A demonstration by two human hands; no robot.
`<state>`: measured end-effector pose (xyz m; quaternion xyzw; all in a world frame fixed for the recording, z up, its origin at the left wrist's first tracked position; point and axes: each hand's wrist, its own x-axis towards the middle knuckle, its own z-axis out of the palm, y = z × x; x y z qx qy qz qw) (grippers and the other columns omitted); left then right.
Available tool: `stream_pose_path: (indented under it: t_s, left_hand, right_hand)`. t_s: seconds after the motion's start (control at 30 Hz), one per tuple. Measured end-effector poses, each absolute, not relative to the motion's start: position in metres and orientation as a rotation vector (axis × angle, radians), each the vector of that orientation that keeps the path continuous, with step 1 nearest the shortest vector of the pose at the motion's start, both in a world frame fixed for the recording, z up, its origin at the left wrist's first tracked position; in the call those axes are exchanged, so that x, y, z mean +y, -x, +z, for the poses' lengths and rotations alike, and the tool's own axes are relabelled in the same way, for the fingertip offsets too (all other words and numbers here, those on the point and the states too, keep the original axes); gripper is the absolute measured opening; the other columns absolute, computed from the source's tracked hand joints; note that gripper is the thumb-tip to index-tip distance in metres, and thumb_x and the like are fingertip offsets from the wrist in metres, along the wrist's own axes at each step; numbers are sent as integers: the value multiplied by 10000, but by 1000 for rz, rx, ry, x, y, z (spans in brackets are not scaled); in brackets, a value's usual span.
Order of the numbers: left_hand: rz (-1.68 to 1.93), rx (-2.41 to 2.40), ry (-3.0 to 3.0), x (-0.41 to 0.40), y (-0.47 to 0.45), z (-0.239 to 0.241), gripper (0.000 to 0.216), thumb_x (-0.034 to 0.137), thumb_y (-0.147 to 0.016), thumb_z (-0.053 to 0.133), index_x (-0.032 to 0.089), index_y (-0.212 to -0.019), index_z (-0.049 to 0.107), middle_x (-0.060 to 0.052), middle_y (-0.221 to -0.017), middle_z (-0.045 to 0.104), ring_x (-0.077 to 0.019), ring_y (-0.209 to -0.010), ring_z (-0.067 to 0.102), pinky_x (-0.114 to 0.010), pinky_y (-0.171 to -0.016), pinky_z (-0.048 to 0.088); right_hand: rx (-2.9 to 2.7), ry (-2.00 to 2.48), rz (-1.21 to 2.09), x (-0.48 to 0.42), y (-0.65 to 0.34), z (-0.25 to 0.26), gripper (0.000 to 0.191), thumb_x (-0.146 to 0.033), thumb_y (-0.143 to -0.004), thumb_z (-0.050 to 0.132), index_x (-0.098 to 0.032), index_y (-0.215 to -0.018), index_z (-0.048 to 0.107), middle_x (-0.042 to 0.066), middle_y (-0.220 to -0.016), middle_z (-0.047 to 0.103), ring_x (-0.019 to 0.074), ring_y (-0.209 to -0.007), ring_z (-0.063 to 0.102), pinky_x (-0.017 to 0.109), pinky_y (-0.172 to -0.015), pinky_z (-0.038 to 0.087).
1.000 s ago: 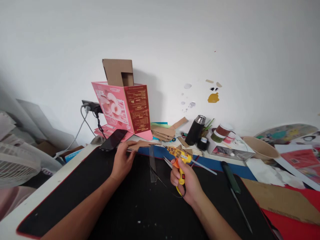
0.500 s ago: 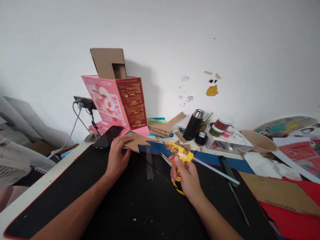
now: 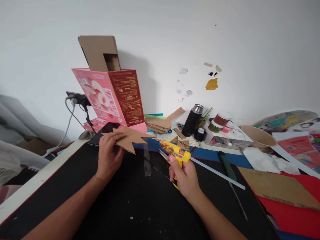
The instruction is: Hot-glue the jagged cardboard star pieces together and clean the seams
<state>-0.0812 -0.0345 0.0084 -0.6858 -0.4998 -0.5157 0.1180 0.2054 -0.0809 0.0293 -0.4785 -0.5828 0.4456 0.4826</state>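
Note:
My left hand (image 3: 110, 151) is closed on a jagged, star-like piece of brown cardboard (image 3: 131, 136), held above the black desk mat (image 3: 112, 206). In my right hand (image 3: 183, 175) is a yellow hot glue gun (image 3: 175, 151), its nozzle pointing left at the cardboard's right-hand tip. A long translucent glue stick (image 3: 220, 171) sticks out of the gun's back end. Below the cardboard lies a clear ruler (image 3: 147, 163). Metal blades, perhaps of scissors (image 3: 163, 154), show just behind the gun, partly hidden by my right hand.
A pink carton (image 3: 100, 96) stands at the back left, near a phone (image 3: 110, 128). Behind are stacked cardboard scraps (image 3: 158, 124), a black thermos (image 3: 192, 120) and paint jars (image 3: 220, 121). At right lie a green-handled tool (image 3: 227, 166) and a cardboard sheet (image 3: 280, 188).
The cardboard piece has turned and lifted in my left hand, so more of its points show. The glue gun has levelled out, its nozzle shifting slightly left. The whole view has shifted a little.

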Motion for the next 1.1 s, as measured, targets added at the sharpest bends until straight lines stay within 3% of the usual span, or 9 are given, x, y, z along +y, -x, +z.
stream_pose_path:
  t_s: [0.43, 1.1]
  left_hand:
    - [-1482, -1470, 2006, -39, 78, 12, 262, 200, -938, 616, 258, -1184, 685, -96, -1214, 747, -313, -1161, 661, -526, -1062, 474]
    - [-1480, -1478, 2008, -39, 78, 13, 245, 220, -942, 606, 265, -1171, 684, -83, -1206, 753, -305, -1166, 673, -522, -1069, 474]
  right_hand:
    - [-1473, 1199, 1008, -82, -205, 29, 708, -789, -991, 540, -234, -551, 542, 7, -420, 522, 151, -418, 545, 263, -471, 423]
    - [-1538, 1255, 913, -81, -207, 26, 737, -754, -1032, 482, -242, -504, 527, 20, -409, 528, 156, -423, 553, 270, -498, 434]
